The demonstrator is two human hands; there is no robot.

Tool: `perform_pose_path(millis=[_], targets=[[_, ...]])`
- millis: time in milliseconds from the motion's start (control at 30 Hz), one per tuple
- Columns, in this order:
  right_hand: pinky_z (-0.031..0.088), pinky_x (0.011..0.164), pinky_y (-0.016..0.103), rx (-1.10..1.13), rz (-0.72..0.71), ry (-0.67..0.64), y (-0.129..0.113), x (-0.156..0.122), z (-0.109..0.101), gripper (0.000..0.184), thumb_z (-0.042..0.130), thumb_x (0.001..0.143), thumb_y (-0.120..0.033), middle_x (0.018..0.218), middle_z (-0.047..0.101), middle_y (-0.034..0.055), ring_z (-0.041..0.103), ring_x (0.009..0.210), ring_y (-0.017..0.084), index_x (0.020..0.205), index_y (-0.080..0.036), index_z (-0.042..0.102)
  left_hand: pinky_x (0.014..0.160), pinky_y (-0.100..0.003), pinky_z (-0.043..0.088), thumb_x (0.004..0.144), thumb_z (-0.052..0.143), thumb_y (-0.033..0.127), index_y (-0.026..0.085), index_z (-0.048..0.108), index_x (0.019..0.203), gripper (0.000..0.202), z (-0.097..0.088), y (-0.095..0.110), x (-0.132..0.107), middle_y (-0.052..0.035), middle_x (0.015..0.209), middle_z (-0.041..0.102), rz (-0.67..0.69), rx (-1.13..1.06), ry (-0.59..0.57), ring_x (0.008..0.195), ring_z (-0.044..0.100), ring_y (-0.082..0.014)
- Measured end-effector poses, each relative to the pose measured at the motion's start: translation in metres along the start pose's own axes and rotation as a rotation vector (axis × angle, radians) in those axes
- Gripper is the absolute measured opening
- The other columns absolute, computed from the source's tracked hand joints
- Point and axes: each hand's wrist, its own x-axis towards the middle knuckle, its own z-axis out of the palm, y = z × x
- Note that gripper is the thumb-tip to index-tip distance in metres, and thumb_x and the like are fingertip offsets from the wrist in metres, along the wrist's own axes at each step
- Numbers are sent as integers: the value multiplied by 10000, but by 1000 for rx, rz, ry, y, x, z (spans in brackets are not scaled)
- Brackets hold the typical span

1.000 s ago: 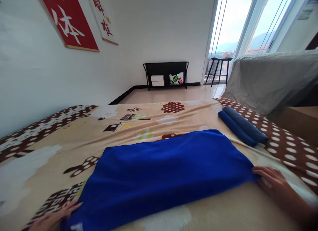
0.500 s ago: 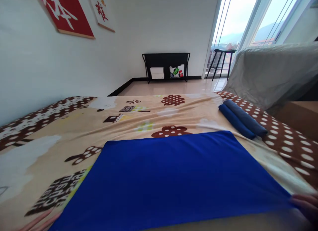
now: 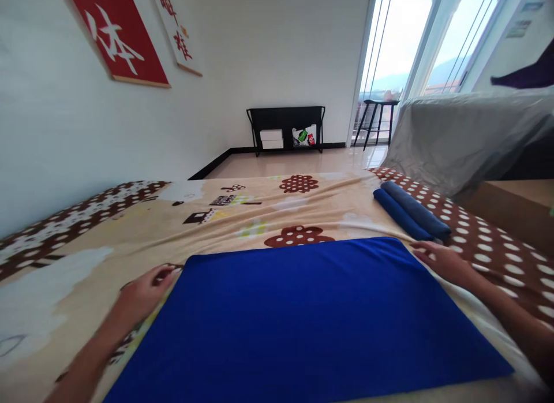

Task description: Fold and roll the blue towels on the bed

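Observation:
A plain blue cloth (image 3: 303,316) lies spread out flat on a patterned blanket (image 3: 142,224). Just outside its far left corner is my left hand (image 3: 145,290), fingers loosely bent and thumb apart, holding nothing. My right hand (image 3: 439,260) hovers beside the far right corner, with its fingers stretched toward the cloth edge and nothing visible in them. Whether its fingertips touch the fabric I cannot tell. Close beyond that hand rest two rolled cloths side by side, a blue roll (image 3: 400,213) and a greyish-blue roll (image 3: 418,209).
Brown polka-dot bedding (image 3: 489,241) runs along the right side. A cardboard box (image 3: 519,204) and plastic-covered furniture (image 3: 459,137) stand to the right. Against the back wall is a low black rack (image 3: 285,120); a dark stool (image 3: 378,117) stands by the window.
Both hands have moved from the near corners of the cloth to its far corners. The right hand has let go of the near right corner. The view has tilted slightly upward.

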Motion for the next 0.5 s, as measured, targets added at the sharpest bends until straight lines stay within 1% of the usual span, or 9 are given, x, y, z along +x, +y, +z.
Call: perform_pose_path(millis=[67,167,233,300,367,433,500], targets=[[487,838,380,6,-7,16,-10,34,21,340,524,873,-459,1108,645,123,649,977,261,1083,-225,653,802,-333,523,796,439,629,193,626,962,503,19,4,15,-42,868,721,35,9,-32,875,682,-246],[485,818,361,10,-20,26,-16,78,50,305,489,882,-406,1086,649,121,653,937,245,1046,-202,645,922,-419,482,798,377,623,132,602,983,571,51,8,35,-160,988,690,68,34,-15,996,650,-314],[485,798,347,11,-33,18,-13,100,67,272,467,883,-367,1052,653,111,653,902,231,1004,-192,635,980,-419,447,807,349,598,130,589,995,558,64,3,44,-184,1069,667,101,39,-14,1062,624,-316],[484,787,331,12,-46,9,-5,112,78,234,468,871,-349,998,655,96,648,878,218,949,-188,619,988,-391,441,813,347,572,147,579,979,512,68,-4,49,-169,1081,665,131,39,-31,1070,620,-298],[484,780,327,7,-48,15,5,118,85,216,477,861,-359,958,646,90,640,860,215,913,-189,601,962,-362,455,830,356,558,178,569,954,452,66,-11,53,-124,1047,677,147,42,-52,1037,629,-269],[485,769,346,-8,-29,44,12,120,89,243,461,870,-387,961,632,99,631,837,223,922,-188,591,933,-338,465,870,351,542,206,553,958,401,63,-14,56,-71,1023,679,147,51,-57,1006,633,-238],[484,758,372,-27,-9,81,14,119,91,291,423,894,-416,994,617,112,624,835,240,970,-187,586,918,-323,465,912,334,508,214,540,979,365,60,-13,56,-44,1021,674,135,71,-45,1000,628,-219]])
